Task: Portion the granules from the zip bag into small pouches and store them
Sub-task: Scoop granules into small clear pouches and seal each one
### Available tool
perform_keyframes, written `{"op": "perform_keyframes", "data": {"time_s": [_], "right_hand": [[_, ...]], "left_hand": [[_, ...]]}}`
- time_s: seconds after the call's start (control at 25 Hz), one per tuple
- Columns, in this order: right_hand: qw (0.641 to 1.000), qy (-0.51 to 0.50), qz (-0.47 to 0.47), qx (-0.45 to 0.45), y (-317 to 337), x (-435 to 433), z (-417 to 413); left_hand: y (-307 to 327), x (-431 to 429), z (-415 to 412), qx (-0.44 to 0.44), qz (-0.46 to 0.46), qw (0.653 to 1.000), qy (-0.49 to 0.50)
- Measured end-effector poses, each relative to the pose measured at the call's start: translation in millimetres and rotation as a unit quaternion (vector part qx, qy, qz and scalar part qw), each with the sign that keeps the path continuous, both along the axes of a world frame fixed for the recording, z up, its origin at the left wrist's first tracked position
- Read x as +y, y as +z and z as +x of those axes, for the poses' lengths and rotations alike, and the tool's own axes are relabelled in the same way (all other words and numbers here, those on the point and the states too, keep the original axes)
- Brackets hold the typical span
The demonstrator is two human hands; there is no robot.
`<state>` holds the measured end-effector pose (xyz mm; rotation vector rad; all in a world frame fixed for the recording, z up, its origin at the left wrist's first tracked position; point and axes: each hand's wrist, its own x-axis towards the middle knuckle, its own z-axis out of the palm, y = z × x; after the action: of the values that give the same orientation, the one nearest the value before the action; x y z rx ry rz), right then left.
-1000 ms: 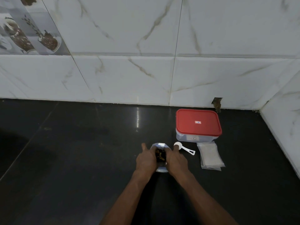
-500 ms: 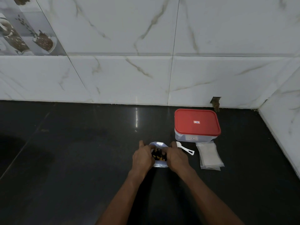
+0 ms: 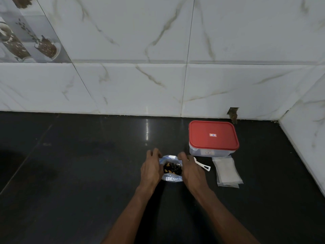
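two bare forearms enter from the bottom edge of the view and converge over a black, glossy countertop (image 3: 79, 182). the left hand (image 3: 152, 170) and the right hand (image 3: 192, 171) sit on either side of a small clear zip bag (image 3: 173, 178), each with its fingers curled in at the bag's upper edge, so both are grasping the bag by its sides. the fingertips are blurred and the exact pinch cannot be made out. the bag rests on the counter between the palms with its mouth open upward, and dark granules (image 3: 173, 169) with a few tan bits among them show inside it. just beside the right hand and partly hidden under it lies a white plastic scoop (image 3: 200, 162), its handle pointing right and toward the viewer. further right, apart from the scoop, a stack of small pouches (image 3: 226, 171) lies flat on the counter, clear with a whitish face. directly behind the pouches, at their far edge, stands a rectangular clear container (image 3: 198, 152) closed with a red lid (image 3: 212, 141) that bears a small label in its middle. behind all this the counter meets a wall of white marble-look tiles (image 3: 140, 85) with grey-brown veins. a small ragged gap (image 3: 233, 114) shows at the wall's foot behind the container, the wall turns a corner at the right, and a picture tile (image 3: 26, 37) showing dark beans sits at the far upper left.
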<state>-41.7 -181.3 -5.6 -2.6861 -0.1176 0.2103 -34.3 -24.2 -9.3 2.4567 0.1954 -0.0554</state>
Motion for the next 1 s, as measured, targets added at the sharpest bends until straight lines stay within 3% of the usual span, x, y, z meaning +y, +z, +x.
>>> {"op": "perform_keyframes", "data": {"time_s": [0.08, 0.2, 0.4, 0.6, 0.88, 1.0], "right_hand": [[0.999, 0.043, -0.032, 0.011, 0.1, -2.1, -1.6], [0.998, 0.029, -0.051, 0.009, -3.6, 0.7, -1.0], [0.996, 0.011, -0.069, 0.061, -9.2, 9.2, 3.0], [0.995, 0.036, -0.077, 0.047, -9.2, 6.9, 12.0], [0.997, 0.016, 0.066, 0.047, -5.7, -3.0, 0.1], [0.992, -0.044, 0.122, -0.006, -3.9, -25.6, -12.8]], "left_hand": [[-1.5, 3.5, -2.9, -0.016, -0.029, 0.999, -0.009], [-5.5, 6.4, -6.8, -0.012, -0.029, 0.999, -0.038], [-2.3, 4.0, -3.9, 0.057, 0.065, 0.992, -0.093], [0.2, 0.1, -5.8, 0.030, 0.069, 0.997, -0.003], [-7.6, -2.5, -4.4, -0.014, 0.043, 0.999, -0.023], [-7.9, 4.0, -6.5, -0.021, -0.006, 0.999, -0.026]]}}
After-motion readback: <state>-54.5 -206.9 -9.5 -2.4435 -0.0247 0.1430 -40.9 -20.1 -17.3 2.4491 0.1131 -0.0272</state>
